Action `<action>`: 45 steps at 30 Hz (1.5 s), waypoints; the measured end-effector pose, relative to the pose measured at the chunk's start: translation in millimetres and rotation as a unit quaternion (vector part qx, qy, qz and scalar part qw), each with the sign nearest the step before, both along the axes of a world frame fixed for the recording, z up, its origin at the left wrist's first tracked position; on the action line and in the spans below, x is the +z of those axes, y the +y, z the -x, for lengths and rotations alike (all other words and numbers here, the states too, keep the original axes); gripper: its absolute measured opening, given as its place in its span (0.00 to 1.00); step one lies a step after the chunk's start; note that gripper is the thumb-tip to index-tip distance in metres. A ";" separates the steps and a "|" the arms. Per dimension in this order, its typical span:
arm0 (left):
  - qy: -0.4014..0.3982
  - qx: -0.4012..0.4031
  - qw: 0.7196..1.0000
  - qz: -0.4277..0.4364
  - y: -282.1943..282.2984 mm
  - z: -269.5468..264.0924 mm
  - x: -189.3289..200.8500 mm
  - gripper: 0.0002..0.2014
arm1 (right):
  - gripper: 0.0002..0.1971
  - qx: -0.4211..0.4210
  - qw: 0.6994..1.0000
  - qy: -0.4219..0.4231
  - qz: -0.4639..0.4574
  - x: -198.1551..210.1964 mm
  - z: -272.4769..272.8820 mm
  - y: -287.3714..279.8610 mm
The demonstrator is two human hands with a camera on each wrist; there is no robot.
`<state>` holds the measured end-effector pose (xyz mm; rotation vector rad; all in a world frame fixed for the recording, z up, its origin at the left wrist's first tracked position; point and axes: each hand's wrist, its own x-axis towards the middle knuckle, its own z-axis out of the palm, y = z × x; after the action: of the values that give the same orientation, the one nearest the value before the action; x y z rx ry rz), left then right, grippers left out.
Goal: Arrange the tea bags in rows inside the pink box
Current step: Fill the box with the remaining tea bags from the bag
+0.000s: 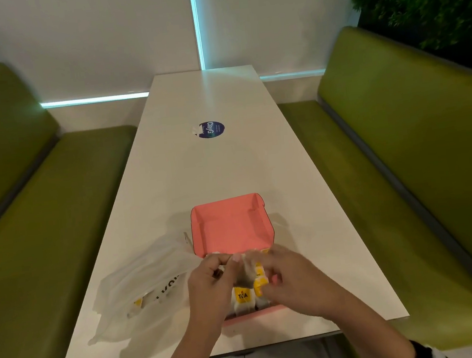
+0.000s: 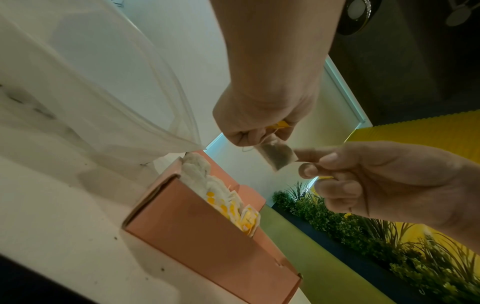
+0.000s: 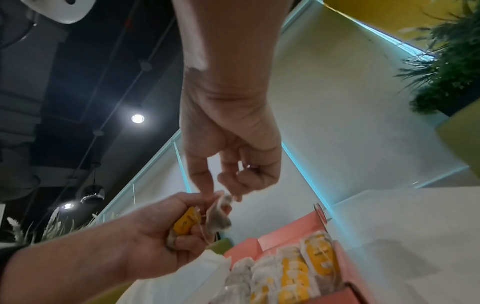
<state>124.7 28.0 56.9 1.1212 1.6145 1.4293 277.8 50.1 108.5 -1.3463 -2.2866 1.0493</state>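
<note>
Above the open pink cardboard box [image 1: 230, 226], my left hand [image 1: 208, 285] and right hand [image 1: 293, 275] each pinch one grey paper tea bag [image 2: 276, 155], straightening it for the rows.

1 pink box [image 1: 228, 226]; 1 plastic bag [image 1: 141, 289]; 2 benches [image 1: 25, 202]; 1 table [image 1: 213, 166]; 1 sticker [image 1: 211, 129]

Both hands pinch one tea bag [image 3: 219, 216] (yellow tag) above the pink box [image 3: 285, 232].
</note>
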 end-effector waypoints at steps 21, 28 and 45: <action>-0.077 -0.056 0.995 0.012 -7.8 -0.9 16.3 0.10 | 0.06 -0.135 0.962 0.211 0.106 -0.3 3.1 13.9; -0.176 0.011 0.984 0.010 -4.9 2.0 20.8 0.05 | 0.09 -0.101 0.968 0.199 0.118 0.5 -0.5 13.2; -0.126 -0.166 0.978 0.006 -20.6 2.6 24.0 0.05 | 0.03 -0.160 0.925 0.301 0.170 -0.9 5.1 10.3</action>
<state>122.2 7.4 81.0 1.0938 1.1941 1.2806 272.7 60.4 107.5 -1.2262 -1.4348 1.5245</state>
